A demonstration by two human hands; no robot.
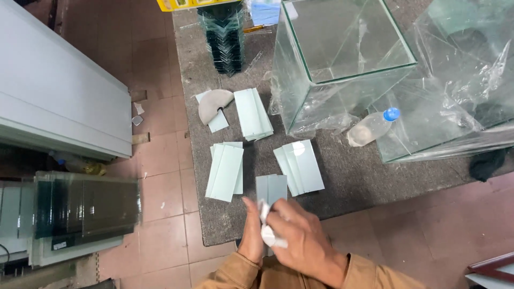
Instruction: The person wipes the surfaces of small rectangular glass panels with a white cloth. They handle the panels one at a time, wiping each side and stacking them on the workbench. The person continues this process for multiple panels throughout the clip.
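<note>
Both hands meet at the near edge of the grey carpeted tabletop (342,176), forearms in tan sleeves coming up from the bottom of the view. The right hand (305,235) lies on top, knuckles up and wrist bent inward, its fingers curled shut around a crumpled white cloth (267,230) whose ends poke out above and below the fist. The left hand (251,233) sits beneath and to the left, fingers pointing up toward the table, pressed against the same cloth and against a grey glass strip (271,188) that stands out just above the 2 hands; whether its fingers close around the strip is hidden by the right hand.

Near the hands on the tabletop lie 3 small stacks of pale green glass strips (225,171), with a half-round grey pad (213,104) resting on another piece. Farther back stand a clear glass tank (342,64), a plastic bottle with a blue cap (372,127) lying on its side, and a tall stack of cut glass (222,37).
</note>
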